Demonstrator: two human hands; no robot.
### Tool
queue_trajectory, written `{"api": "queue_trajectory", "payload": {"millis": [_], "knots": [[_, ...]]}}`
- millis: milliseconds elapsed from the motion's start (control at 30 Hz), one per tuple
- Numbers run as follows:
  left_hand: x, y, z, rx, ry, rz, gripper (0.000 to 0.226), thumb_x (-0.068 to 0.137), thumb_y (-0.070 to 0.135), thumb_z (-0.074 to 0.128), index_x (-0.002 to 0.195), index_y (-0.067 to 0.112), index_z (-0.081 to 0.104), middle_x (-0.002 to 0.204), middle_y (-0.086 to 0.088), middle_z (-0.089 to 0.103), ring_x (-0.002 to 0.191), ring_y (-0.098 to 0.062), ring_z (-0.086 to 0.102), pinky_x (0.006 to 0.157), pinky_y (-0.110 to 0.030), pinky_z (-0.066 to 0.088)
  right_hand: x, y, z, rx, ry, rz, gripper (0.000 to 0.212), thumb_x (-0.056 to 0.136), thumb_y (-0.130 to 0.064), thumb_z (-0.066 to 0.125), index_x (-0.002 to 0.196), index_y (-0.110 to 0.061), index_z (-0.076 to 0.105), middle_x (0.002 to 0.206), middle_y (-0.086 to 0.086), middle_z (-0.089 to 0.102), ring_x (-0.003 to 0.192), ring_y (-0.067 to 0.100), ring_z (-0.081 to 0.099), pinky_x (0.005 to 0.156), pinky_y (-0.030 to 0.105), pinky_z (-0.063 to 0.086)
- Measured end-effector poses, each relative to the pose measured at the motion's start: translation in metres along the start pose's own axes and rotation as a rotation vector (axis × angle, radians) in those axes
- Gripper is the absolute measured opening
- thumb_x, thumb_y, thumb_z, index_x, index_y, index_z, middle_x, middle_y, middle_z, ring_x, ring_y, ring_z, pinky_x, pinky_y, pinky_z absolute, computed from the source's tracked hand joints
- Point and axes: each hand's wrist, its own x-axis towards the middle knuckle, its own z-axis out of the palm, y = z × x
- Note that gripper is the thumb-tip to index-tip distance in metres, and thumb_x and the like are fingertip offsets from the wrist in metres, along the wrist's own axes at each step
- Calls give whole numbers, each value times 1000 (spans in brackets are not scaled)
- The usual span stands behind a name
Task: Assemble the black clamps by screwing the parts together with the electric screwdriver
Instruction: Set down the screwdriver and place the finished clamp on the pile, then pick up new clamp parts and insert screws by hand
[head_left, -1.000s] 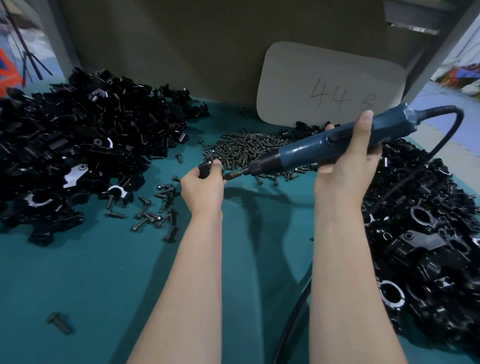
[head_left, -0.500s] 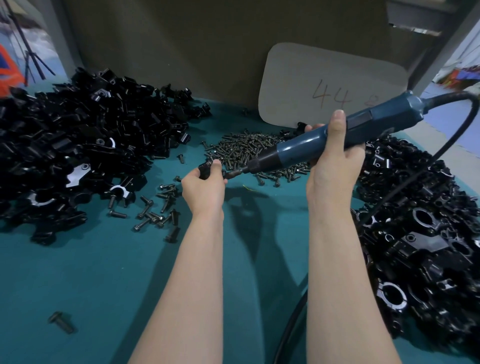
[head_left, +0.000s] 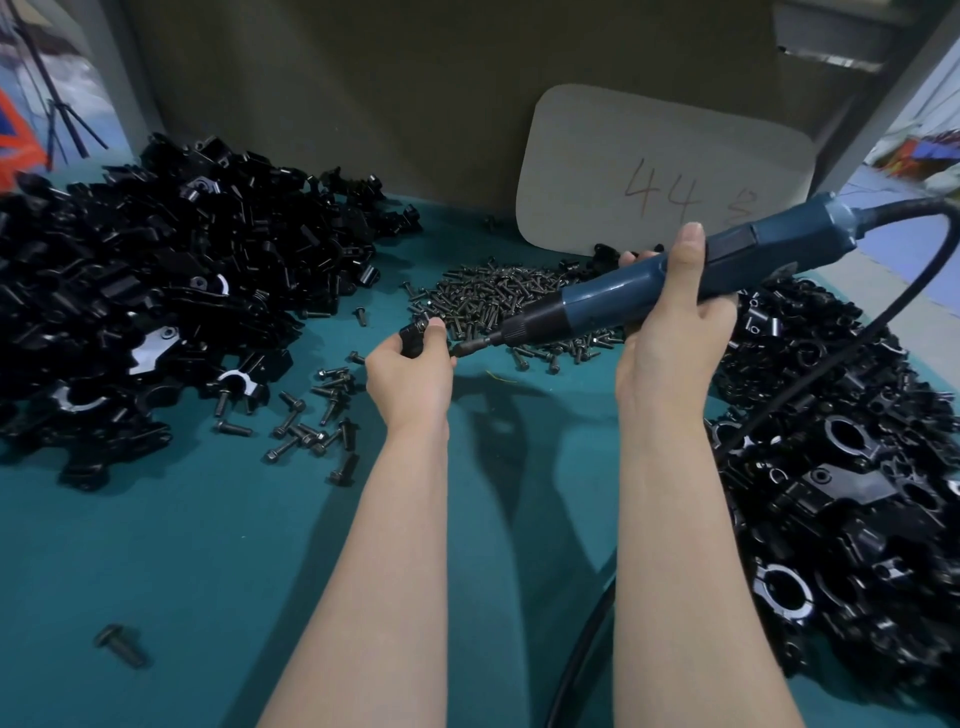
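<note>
My left hand (head_left: 410, 374) grips a small black clamp (head_left: 415, 335) above the green table, thumb on its top. My right hand (head_left: 670, 332) is wrapped around the blue electric screwdriver (head_left: 639, 283), which slants down to the left. Its bit tip (head_left: 462, 348) meets the right side of the clamp at my left fingers. Most of the clamp is hidden behind my fingers. A heap of small dark screws (head_left: 498, 301) lies just beyond the hands.
A big pile of black clamp parts (head_left: 156, 291) fills the left of the table (head_left: 208, 545). Another black pile (head_left: 841, 467) fills the right. Loose bolts (head_left: 311, 421) lie left of my left wrist, one (head_left: 122, 644) near the front. The screwdriver cable (head_left: 587, 634) runs under my right forearm. A grey card (head_left: 660, 171) leans on the back wall.
My right hand and the screwdriver have shifted slightly left and tilted a little steeper. My left hand keeps the clamp at the same spot against the bit.
</note>
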Motion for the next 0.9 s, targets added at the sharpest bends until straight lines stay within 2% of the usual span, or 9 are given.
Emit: {"api": "queue_trajectory", "payload": {"millis": [133,233,333,433,500,700,767,800,900], "knots": [[1,1,-2,17,24,26,27,92,27,65,69,15,56,67,2,58,70,-24,59,87,-43,56,5,-3,-2,68,73,42,47,95,-35,55,128,-5,39,117,11,58,82,15,69,81,31,58],[0,2,-3,-22,60,63,26,92,29,63,71,18,54,71,4,57,74,-23,60,83,-39,56,17,-6,-11,31,120,150,66,91,-44,57,137,-9,24,130,11,50,92,18,66,79,35,59],[0,4,-3,-105,65,50,24,93,28,63,72,17,56,72,7,59,66,-14,62,72,-26,54,22,-1,-24,-267,18,366,96,81,-33,74,148,-21,5,129,9,49,101,26,64,88,47,55],[0,5,-1,-155,7,-15,20,94,26,63,77,16,58,81,5,61,68,-13,66,70,-20,55,21,18,-33,-551,-113,502,102,77,-18,78,150,-25,8,135,13,47,109,33,59,97,53,47],[-2,5,0,-154,-32,-31,19,94,25,63,78,15,59,83,3,62,73,-16,67,71,-20,57,18,31,-36,-729,-148,474,103,77,-14,78,151,-24,8,142,12,42,120,34,52,102,51,43],[-5,2,2,-73,-105,25,17,93,25,64,78,17,60,82,1,63,72,-15,63,73,-23,56,12,38,-37,-1522,-115,255,82,86,-45,64,149,-19,20,144,19,34,131,37,31,106,43,29],[-6,3,4,-13,-119,60,19,93,27,63,76,20,59,79,3,62,76,-17,62,81,-29,56,5,33,-24,-1528,-84,83,63,89,-47,59,142,-18,38,140,18,36,127,35,34,105,43,31],[-8,3,5,9,-125,72,19,93,27,63,76,22,58,80,4,62,81,-19,63,87,-33,55,2,32,-15,-1456,-127,3,52,91,-46,56,134,-17,48,135,15,44,123,31,42,103,42,35],[-12,4,7,42,-145,110,12,93,28,63,83,21,61,87,3,65,89,-19,62,94,-41,53,-12,41,12,-1269,-462,53,29,95,-40,51,95,-16,66,98,7,69,93,23,64,89,37,51]]}}
